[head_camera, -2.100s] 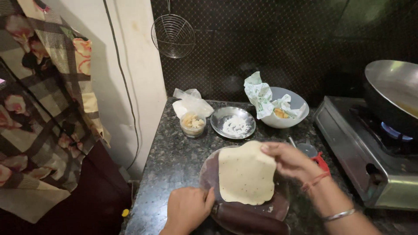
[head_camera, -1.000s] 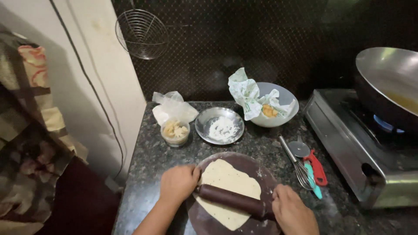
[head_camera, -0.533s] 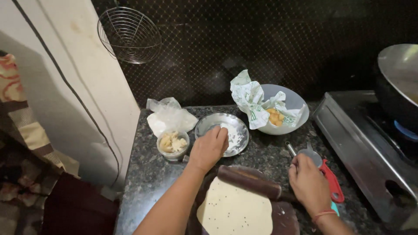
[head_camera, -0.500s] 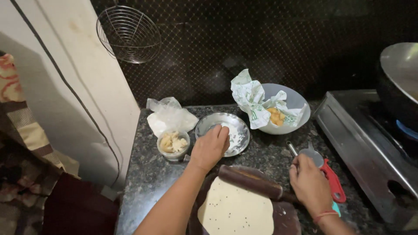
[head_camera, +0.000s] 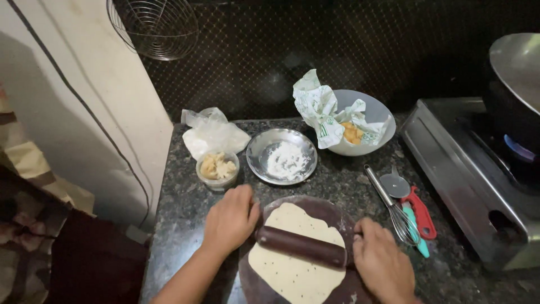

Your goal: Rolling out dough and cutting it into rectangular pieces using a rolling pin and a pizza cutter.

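Observation:
A flat round of pale dough (head_camera: 295, 270) speckled with dark seeds lies on a round dark brown board (head_camera: 332, 209) on the granite counter. A dark wooden rolling pin (head_camera: 301, 246) lies across the dough. My left hand (head_camera: 229, 218) presses on the pin's left end. My right hand (head_camera: 383, 266) covers its right end. Just beyond the board sits a small steel plate of white flour (head_camera: 283, 156).
A small cup of dough pieces (head_camera: 217, 168) and a plastic bag (head_camera: 214, 133) sit at the back left. A grey bowl with paper wrap (head_camera: 354, 121), a whisk (head_camera: 389, 206), red and teal tools (head_camera: 419, 212), and a stove with a pan (head_camera: 514, 73) are to the right.
My left hand came back from the flour plate to the pin's left end, and my right hand returned to its right end. The pin now lies lower across the dough.

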